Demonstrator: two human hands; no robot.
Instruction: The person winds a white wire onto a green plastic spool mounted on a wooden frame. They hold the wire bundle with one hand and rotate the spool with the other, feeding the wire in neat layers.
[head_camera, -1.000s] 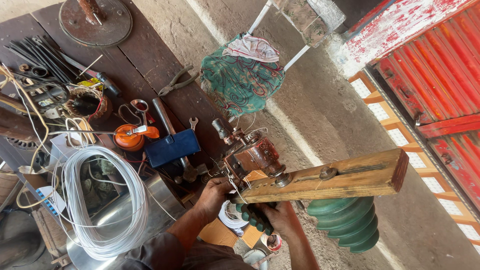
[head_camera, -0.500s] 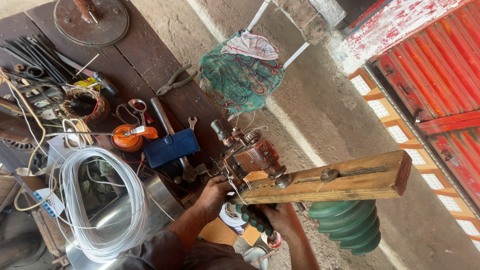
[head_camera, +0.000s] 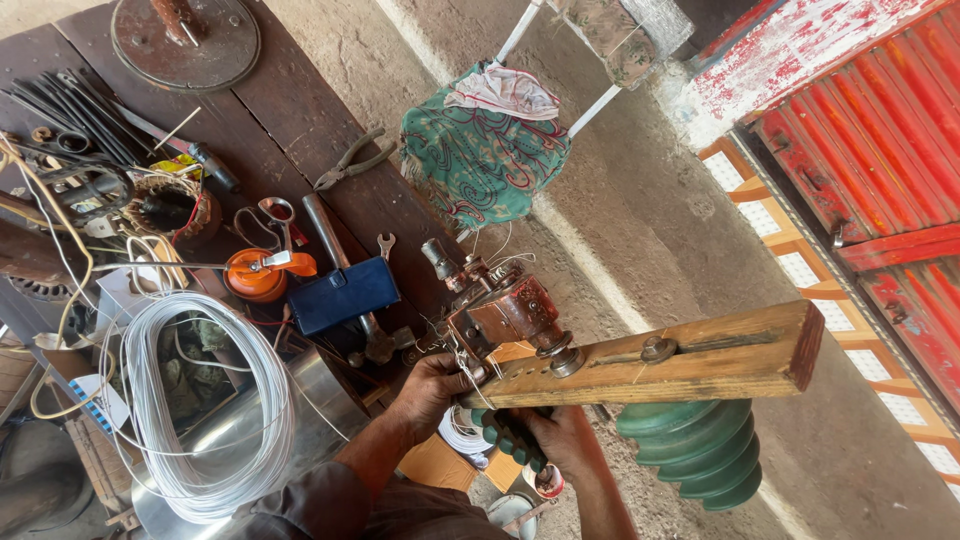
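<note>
Left hand (head_camera: 428, 390) is clenched around the near end of a wooden beam (head_camera: 690, 360), fingers wrapped at the spot where thin wire strands come off it. Right hand (head_camera: 560, 440) sits under the beam, fingers closed on a dark green ribbed knob or handle (head_camera: 508, 432); exactly what that part is can't be made out, it's mostly hidden by the beam and hand. The beam runs level out to the right, held above the floor, clear of the bench (head_camera: 270, 110).

A rusty red-brown winding mechanism (head_camera: 505, 310) is bolted on top of the beam's near end, with a short shaft sticking up toward the bench. Two round bolt heads with washers show on the beam's face. A green stepped pulley (head_camera: 700, 450) hangs below the beam's far half.

On the bench: coil of white wire (head_camera: 200, 400) at the near-left, resting on a shiny metal drum (head_camera: 300, 400); blue wallet-like case (head_camera: 345, 293) lying across a hammer (head_camera: 340, 270); orange tape measure (head_camera: 258, 275) just left of it; small spanner (head_camera: 385, 245); pliers (head_camera: 352, 160); bundle of black rods (head_camera: 70, 90); round rusty plate (head_camera: 185, 40) at the far edge. A chair draped in green patterned cloth (head_camera: 480, 150) stands beyond the bench. Red corrugated shutter (head_camera: 880, 130) at right.
</note>
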